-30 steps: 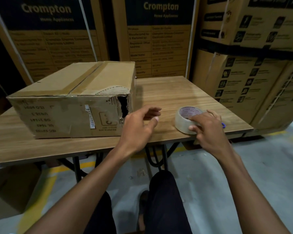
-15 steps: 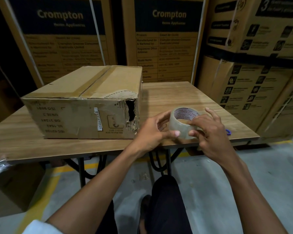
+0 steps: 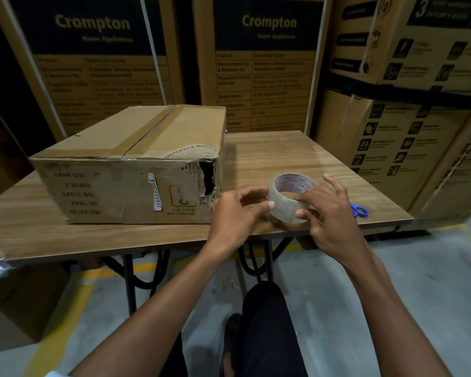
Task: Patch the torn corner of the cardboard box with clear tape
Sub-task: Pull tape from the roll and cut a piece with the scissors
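- Fingers [image 3: 256, 205] of the left hand [image 3: 235, 216] curl around the near left side of the clear tape roll [image 3: 290, 198], thumb pressed to its outer band.
- Right hand [image 3: 328, 213] grips the roll's right side, thumb and forefinger pinching the band while the other fingers spread loosely.
- Both hands hold the roll just above the front edge of the wooden tabletop [image 3: 269, 156].
- Cardboard box [image 3: 131, 164] sits on the tabletop left of the hands, its torn corner [image 3: 208, 178] gaping open near the left hand.
- Blue-handled scissors [image 3: 359, 210] lie just beyond the right hand.
- Stacked Crompton cartons [image 3: 261, 63] stand behind.
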`<state>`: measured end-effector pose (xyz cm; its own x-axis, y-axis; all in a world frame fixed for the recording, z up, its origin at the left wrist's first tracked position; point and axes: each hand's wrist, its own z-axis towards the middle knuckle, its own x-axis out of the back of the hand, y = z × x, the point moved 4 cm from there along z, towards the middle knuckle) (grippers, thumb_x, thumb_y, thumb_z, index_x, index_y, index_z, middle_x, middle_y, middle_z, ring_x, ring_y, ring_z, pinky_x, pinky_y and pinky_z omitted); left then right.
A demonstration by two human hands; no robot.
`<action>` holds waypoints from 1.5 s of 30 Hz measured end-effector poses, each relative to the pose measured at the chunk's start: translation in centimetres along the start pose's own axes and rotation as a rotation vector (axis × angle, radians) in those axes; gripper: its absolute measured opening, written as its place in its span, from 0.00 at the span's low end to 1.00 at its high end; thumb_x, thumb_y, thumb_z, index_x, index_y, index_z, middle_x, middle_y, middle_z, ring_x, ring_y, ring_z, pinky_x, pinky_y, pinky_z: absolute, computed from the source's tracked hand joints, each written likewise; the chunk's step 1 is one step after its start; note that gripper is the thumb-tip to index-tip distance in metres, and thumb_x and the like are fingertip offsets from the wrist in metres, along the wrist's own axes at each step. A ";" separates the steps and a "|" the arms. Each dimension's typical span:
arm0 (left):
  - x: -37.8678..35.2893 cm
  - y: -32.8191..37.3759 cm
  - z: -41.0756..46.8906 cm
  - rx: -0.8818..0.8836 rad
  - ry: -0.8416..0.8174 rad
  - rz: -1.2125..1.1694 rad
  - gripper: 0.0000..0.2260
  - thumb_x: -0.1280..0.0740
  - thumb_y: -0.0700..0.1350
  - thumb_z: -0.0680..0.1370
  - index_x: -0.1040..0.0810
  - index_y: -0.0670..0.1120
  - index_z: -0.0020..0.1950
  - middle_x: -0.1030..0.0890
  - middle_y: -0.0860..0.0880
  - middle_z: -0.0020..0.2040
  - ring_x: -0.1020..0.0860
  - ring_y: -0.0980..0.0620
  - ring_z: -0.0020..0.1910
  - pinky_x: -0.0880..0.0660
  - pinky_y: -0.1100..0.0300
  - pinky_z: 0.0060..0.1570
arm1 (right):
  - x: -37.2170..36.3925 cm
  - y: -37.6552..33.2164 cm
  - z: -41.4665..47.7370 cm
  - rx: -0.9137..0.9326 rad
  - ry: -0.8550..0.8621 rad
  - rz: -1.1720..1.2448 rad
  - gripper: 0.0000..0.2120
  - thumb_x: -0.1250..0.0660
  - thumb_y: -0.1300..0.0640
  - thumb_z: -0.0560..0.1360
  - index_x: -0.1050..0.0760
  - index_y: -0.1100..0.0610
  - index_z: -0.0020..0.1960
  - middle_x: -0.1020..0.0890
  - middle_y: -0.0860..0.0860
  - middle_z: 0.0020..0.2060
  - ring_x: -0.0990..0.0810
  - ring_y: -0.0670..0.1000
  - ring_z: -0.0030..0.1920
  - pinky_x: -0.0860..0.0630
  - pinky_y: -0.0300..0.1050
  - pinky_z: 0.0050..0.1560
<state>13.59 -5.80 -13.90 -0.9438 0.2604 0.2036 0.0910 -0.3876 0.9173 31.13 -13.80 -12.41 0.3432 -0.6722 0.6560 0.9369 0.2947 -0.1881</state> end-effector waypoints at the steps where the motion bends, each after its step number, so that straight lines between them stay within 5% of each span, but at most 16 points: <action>1: 0.1 0.0 -0.1 0.002 0.030 0.011 0.09 0.21 0.40 0.74 0.12 0.50 0.53 0.11 0.56 0.49 0.14 0.61 0.49 0.18 0.61 0.54 | 0.0 0.0 0.0 0.000 -0.002 -0.004 0.15 0.24 0.68 0.68 0.18 0.58 0.54 0.15 0.51 0.44 0.18 0.54 0.49 0.41 0.61 0.75; 8: 0.6 -0.2 0.2 0.106 0.059 -0.061 0.04 0.24 0.39 0.77 0.14 0.47 0.45 0.12 0.45 0.43 0.13 0.49 0.45 0.14 0.55 0.48 | -0.4 0.2 0.3 0.023 -0.042 -0.046 0.13 0.30 0.55 0.71 0.18 0.60 0.52 0.14 0.56 0.46 0.23 0.53 0.58 0.41 0.47 0.73; 10: 0.8 -0.2 0.4 0.125 0.045 -0.058 0.04 0.25 0.39 0.78 0.15 0.47 0.45 0.12 0.43 0.45 0.13 0.46 0.48 0.14 0.53 0.49 | -0.5 0.0 0.7 0.017 -0.065 -0.017 0.13 0.29 0.53 0.71 0.18 0.61 0.51 0.14 0.57 0.47 0.22 0.56 0.58 0.39 0.39 0.66; 12: 0.9 -0.4 0.6 0.134 0.036 -0.054 0.06 0.26 0.39 0.79 0.16 0.49 0.43 0.13 0.45 0.45 0.13 0.46 0.50 0.15 0.49 0.53 | -0.7 -0.3 1.0 0.039 -0.080 0.026 0.12 0.29 0.53 0.72 0.18 0.61 0.49 0.15 0.55 0.43 0.18 0.56 0.47 0.38 0.30 0.52; 21: 1.9 0.3 -0.3 0.136 0.027 -0.133 0.02 0.29 0.38 0.81 0.17 0.43 0.49 0.15 0.43 0.43 0.12 0.47 0.43 0.14 0.52 0.48 | -0.9 -0.2 3.1 0.044 -0.160 0.130 0.13 0.35 0.45 0.75 0.22 0.55 0.44 0.20 0.48 0.34 0.24 0.50 0.32 0.30 0.46 0.33; 28: 3.8 1.3 0.0 0.124 0.032 -0.057 0.01 0.28 0.38 0.80 0.17 0.41 0.51 0.14 0.41 0.44 0.12 0.47 0.43 0.14 0.55 0.45 | -1.6 -0.3 3.2 0.037 -0.226 0.249 0.14 0.34 0.40 0.74 0.24 0.50 0.41 0.24 0.42 0.30 0.26 0.43 0.30 0.35 0.38 0.32; 33: 4.4 1.7 -0.2 0.109 0.036 -0.011 0.02 0.28 0.37 0.80 0.17 0.40 0.51 0.14 0.39 0.43 0.13 0.46 0.41 0.19 0.65 0.36 | -1.2 0.7 1.5 0.037 -0.204 0.279 0.18 0.32 0.38 0.72 0.26 0.53 0.37 0.26 0.45 0.31 0.28 0.50 0.34 0.35 0.41 0.36; 38: 4.4 0.5 -1.0 0.098 0.057 -0.051 0.01 0.27 0.37 0.80 0.16 0.41 0.49 0.14 0.45 0.40 0.12 0.48 0.41 0.15 0.53 0.47 | -0.4 0.8 2.0 0.056 -0.176 0.253 0.23 0.31 0.37 0.71 0.20 0.58 0.39 0.21 0.50 0.31 0.25 0.52 0.32 0.32 0.48 0.33; 42: 4.9 -0.2 -1.6 0.125 0.108 -0.114 0.02 0.28 0.36 0.79 0.16 0.42 0.48 0.14 0.43 0.41 0.13 0.45 0.42 0.15 0.47 0.50 | -0.8 0.1 2.9 0.079 -0.270 0.230 0.09 0.28 0.41 0.72 0.26 0.41 0.38 0.25 0.38 0.31 0.26 0.38 0.33 0.38 0.32 0.34; 45: 5.7 -0.4 -1.9 0.119 0.128 -0.102 0.03 0.27 0.36 0.79 0.16 0.43 0.48 0.14 0.46 0.39 0.13 0.46 0.40 0.15 0.45 0.51 | -1.2 0.2 3.2 0.075 -0.319 0.191 0.07 0.30 0.39 0.72 0.25 0.41 0.42 0.25 0.37 0.32 0.27 0.36 0.32 0.37 0.30 0.33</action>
<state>7.54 -5.85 -13.78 -0.9820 0.1757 0.0690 0.0221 -0.2558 0.9665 30.67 -10.76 -10.95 0.4620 -0.3588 0.8111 0.8466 0.4508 -0.2828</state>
